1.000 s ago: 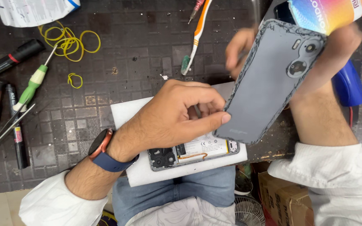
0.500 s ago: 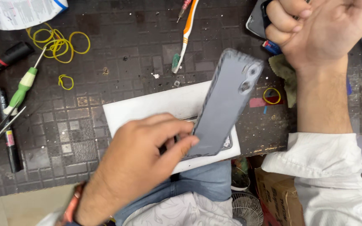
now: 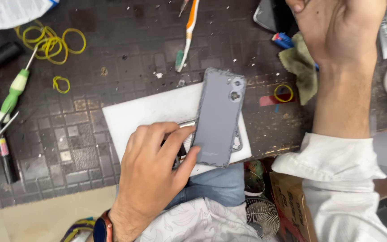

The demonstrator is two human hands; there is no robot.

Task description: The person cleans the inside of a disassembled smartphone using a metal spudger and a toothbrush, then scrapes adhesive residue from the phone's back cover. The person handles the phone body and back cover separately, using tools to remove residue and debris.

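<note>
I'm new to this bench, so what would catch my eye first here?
First, the grey phone back cover at centre, lying tilted over the opened phone on a white pad, with the left hand touching its lower edge. Next, the right hand raised at the upper right above an olive cloth. Yellow rubber bands lie upper left.

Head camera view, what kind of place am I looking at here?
Probably a phone repair bench. A grey phone back cover lies over an opened phone on a white pad, with the left hand on it, and a green-handled screwdriver lies on the worn gridded mat.
</note>
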